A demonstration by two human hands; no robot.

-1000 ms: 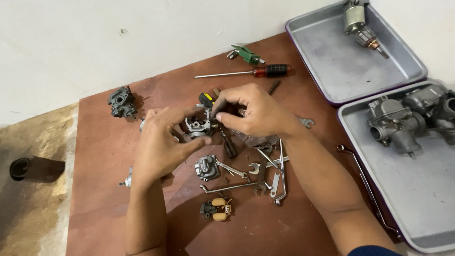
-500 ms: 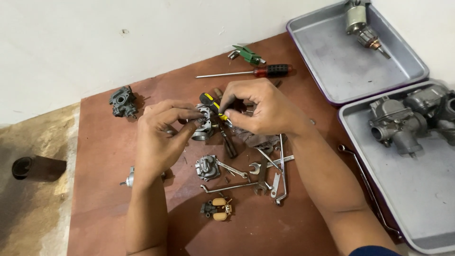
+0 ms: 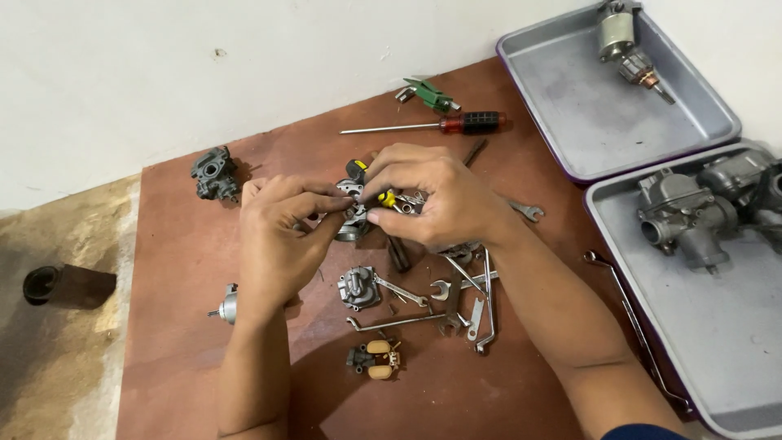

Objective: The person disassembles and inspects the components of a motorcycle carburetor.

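My left hand (image 3: pixel 281 236) grips a small grey metal carburetor part (image 3: pixel 352 213) above the brown board (image 3: pixel 187 269). My right hand (image 3: pixel 432 200) holds a short yellow-and-black screwdriver (image 3: pixel 383 195) against that part; most of the tool is hidden by my fingers. Both hands meet over the middle of the board. Just below them lie a grey metal cover (image 3: pixel 358 287), several spanners (image 3: pixel 456 301) and a float piece with two tan lobes (image 3: pixel 375 359).
A long red-and-black screwdriver (image 3: pixel 432 125) and a green tool (image 3: pixel 430 94) lie at the board's far edge. A dark carburetor body (image 3: pixel 213 172) sits far left. Two grey trays hold a motor armature (image 3: pixel 627 45) and a carburetor (image 3: pixel 692 208). A dark cylinder (image 3: pixel 65 285) lies on the floor.
Both hands have shifted slightly while working the small part. My right hand has turned the short screwdriver, its yellow end now lying between my fingers.
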